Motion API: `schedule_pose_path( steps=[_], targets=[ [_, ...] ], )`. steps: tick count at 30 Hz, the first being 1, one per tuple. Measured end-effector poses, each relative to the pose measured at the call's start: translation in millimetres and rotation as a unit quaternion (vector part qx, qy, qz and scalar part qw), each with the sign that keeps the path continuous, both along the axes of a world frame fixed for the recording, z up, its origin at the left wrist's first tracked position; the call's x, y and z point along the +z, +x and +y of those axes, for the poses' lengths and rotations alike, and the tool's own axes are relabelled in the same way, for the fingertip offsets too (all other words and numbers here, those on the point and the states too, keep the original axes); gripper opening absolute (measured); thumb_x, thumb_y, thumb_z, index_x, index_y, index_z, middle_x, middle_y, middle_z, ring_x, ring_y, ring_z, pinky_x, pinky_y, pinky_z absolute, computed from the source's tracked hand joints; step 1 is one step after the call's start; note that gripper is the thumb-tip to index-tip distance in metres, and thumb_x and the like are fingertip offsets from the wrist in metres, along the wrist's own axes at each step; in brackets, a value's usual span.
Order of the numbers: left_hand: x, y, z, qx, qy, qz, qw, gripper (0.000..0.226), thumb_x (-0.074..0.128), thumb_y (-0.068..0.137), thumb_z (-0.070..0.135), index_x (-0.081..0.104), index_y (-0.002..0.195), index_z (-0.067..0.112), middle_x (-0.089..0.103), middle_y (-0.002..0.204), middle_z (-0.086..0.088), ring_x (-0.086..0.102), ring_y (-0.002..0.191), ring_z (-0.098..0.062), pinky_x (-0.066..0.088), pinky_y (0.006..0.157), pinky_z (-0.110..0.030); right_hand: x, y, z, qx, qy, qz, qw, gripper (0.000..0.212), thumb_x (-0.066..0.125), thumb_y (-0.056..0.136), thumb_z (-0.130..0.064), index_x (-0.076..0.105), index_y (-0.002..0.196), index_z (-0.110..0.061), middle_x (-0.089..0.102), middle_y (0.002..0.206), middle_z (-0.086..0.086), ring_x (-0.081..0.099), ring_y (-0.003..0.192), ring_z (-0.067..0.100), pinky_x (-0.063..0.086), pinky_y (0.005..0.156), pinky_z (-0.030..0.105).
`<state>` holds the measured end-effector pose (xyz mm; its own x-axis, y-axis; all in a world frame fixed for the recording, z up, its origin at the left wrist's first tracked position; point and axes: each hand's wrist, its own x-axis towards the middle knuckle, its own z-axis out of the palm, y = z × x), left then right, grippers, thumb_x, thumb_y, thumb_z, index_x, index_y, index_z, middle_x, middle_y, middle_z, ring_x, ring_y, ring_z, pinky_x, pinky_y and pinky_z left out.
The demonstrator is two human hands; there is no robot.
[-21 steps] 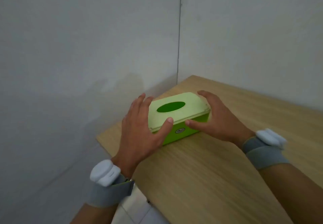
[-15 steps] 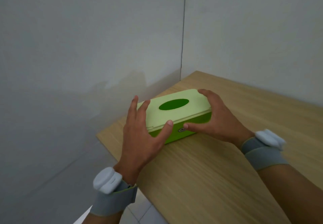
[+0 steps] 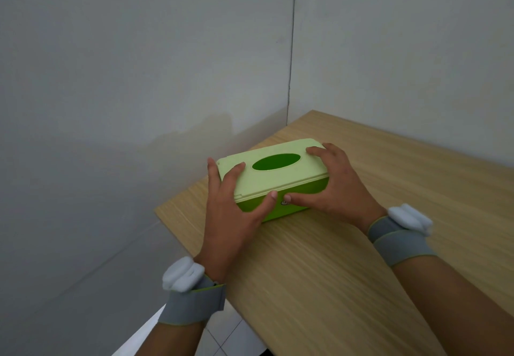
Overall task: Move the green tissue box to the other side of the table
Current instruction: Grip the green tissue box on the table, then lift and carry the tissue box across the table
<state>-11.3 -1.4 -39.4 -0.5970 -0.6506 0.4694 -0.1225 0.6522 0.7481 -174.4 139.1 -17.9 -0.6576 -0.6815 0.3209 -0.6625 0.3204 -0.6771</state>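
The green tissue box point(image 3: 281, 177) has a pale green lid with a dark oval slot and sits near the left end of the wooden table point(image 3: 333, 272). My left hand point(image 3: 230, 211) clasps its left end, fingers over the lid and thumb on the front face. My right hand point(image 3: 333, 188) clasps the right end, fingers on the lid's far corner, thumb on the front. Whether the box rests on the table or is just off it, I cannot tell.
Grey walls meet in a corner point(image 3: 290, 77) just behind the table's far left end. The table's left edge point(image 3: 178, 233) drops to a tiled floor point(image 3: 222, 336). Bare wood stretches to the right point(image 3: 431, 188). Both wrists wear grey bands with white pods.
Both hands have kept hold of the box; it has tilted slightly and shifted a little toward me and to the right on the table.
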Motion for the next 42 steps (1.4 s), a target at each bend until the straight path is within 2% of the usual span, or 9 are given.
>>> schedule_pose_path(
  steps=[5,10,15,20,24,30,36,39,42],
  targets=[
    [8,1,-4,-0.016,0.013,0.003,1.000,0.084,0.068,0.061,0.069,0.051,0.133,0.031,0.007,0.163,-0.007,0.019,0.144,-0.017,0.014,0.089,0.006,5,11,3,-0.020,-0.008,0.006,1.000,0.114,0.073,0.041,-0.080,0.042,0.141,-0.034,0.020,0.157,0.000,0.023,0.142,0.017,0.024,0.102,0.026],
    [27,-2,-4,-0.040,-0.018,0.029,0.999,0.083,0.069,0.062,0.070,0.052,0.132,0.029,0.012,0.162,-0.008,0.021,0.136,-0.009,0.015,0.089,0.008,22,16,13,-0.048,-0.034,0.036,0.998,0.107,0.074,0.047,-0.078,0.043,0.139,-0.035,0.020,0.158,0.001,0.024,0.141,0.019,0.026,0.102,0.026],
    [63,-9,7,-0.059,-0.052,0.042,0.996,0.084,0.068,0.061,0.072,0.054,0.132,0.028,0.016,0.161,-0.007,0.029,0.140,-0.019,0.015,0.091,0.007,52,21,33,-0.085,-0.078,0.071,0.991,0.110,0.068,0.044,-0.085,0.045,0.138,-0.032,0.025,0.155,0.003,0.030,0.139,0.020,0.028,0.103,0.025],
    [102,-18,29,-0.093,-0.098,0.083,0.987,0.086,0.067,0.061,0.070,0.051,0.133,0.024,0.021,0.159,-0.012,0.027,0.136,-0.010,0.013,0.094,0.004,83,27,66,-0.132,-0.109,0.105,0.980,0.109,0.067,0.046,-0.086,0.045,0.138,-0.032,0.027,0.153,0.004,0.036,0.134,0.020,0.034,0.101,0.025],
    [134,-28,56,-0.141,-0.108,0.111,0.978,0.089,0.068,0.062,0.065,0.045,0.135,0.021,0.024,0.158,-0.014,0.022,0.143,-0.018,0.010,0.098,0.002,111,31,101,-0.179,-0.127,0.130,0.967,0.106,0.068,0.046,-0.085,0.045,0.137,-0.033,0.028,0.152,0.004,0.037,0.133,0.019,0.034,0.100,0.025],
    [176,-42,108,-0.221,-0.137,0.148,0.954,0.082,0.073,0.067,0.058,0.046,0.131,0.016,0.029,0.155,-0.014,0.028,0.140,-0.020,0.015,0.098,0.000,154,47,170,-0.263,-0.140,0.177,0.938,0.104,0.069,0.045,-0.084,0.049,0.133,-0.033,0.031,0.149,0.003,0.037,0.130,0.012,0.029,0.095,0.018],
    [205,-47,155,-0.284,-0.141,0.164,0.934,0.073,0.081,0.071,0.045,0.048,0.125,0.010,0.040,0.145,-0.014,0.038,0.134,-0.023,0.031,0.106,-0.024,183,70,226,-0.323,-0.130,0.204,0.915,0.103,0.070,0.045,-0.082,0.050,0.132,-0.031,0.034,0.147,0.006,0.043,0.130,0.020,0.038,0.099,0.027],
    [215,-48,178,-0.318,-0.148,0.173,0.920,0.072,0.082,0.070,0.044,0.049,0.124,0.011,0.041,0.143,-0.012,0.039,0.132,-0.021,0.029,0.102,-0.017,194,85,255,-0.356,-0.117,0.218,0.901,0.103,0.070,0.046,-0.081,0.049,0.133,-0.031,0.034,0.146,0.006,0.044,0.129,0.023,0.042,0.103,0.038],
    [223,-51,205,-0.349,-0.169,0.171,0.906,0.075,0.083,0.068,0.045,0.048,0.125,0.011,0.042,0.140,-0.009,0.039,0.131,-0.020,0.029,0.100,-0.018,205,102,286,-0.387,-0.095,0.229,0.888,0.101,0.071,0.048,-0.081,0.049,0.133,-0.030,0.033,0.146,0.006,0.045,0.128,0.026,0.044,0.101,0.043]
  ],
)
